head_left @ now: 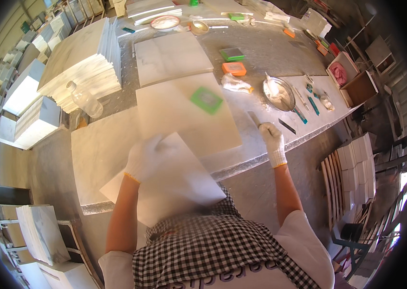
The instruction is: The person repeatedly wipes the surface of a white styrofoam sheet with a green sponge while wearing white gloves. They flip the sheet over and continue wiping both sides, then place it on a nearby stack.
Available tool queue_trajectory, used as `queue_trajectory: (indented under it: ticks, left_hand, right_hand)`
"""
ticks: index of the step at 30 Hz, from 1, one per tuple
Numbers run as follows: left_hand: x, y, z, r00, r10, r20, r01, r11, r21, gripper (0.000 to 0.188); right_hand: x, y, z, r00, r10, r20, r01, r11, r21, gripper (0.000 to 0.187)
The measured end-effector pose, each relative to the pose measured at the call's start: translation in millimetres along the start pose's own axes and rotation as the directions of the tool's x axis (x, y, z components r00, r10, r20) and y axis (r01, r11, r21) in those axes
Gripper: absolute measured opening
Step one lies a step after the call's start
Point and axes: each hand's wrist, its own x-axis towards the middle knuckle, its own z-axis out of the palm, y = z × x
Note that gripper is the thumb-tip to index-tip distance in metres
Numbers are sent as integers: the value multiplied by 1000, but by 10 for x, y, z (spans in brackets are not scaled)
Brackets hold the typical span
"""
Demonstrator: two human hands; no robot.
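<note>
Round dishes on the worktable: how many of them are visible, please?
3: a large grey-rimmed dish beyond the right hand, a red-rimmed dish far back, and a small yellowish dish just right of that one. Others may be hidden.

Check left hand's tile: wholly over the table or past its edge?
Past it: the white tile crosses the table's near edge toward the checkered apron. Table contact: cannot tell.

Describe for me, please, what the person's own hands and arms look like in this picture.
The left hand, somewhat blurred, and the right hand wear white knitted gloves with yellow-edged cuffs. Both forearms are bare up to loose, short white sleeves.
</note>
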Motion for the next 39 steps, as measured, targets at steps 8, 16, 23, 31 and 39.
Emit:
queue_trajectory:
  ticks: [8,16,23,31,39]
  left_hand:
    - [-27,-86,84,991,-48,-129,23,982,-188,33]
    - [-70,50,-3,983,-171,-72,153,966,-210,28]
    - [15,45,52,980,-161,-120,140,976,-167,41]
    - [6,73,69,973,-195,-121,174,971,-166,34]
    - [17,48,63,972,-198,-124,184,976,-117,29]
  right_hand:
    - [297,-34,-622,958,101,-268,-113,993,-30,27]
    - [819,-295,-802,966,217,-140,-217,976,20,28]
    - [1105,-367,-683,905,410,-113,-422,898,-121,32]
    - [1444,27,-709,900,433,-51,-427,849,-312,38]
    - [1722,291,-687,983,149,107,-5,602,-798,41]
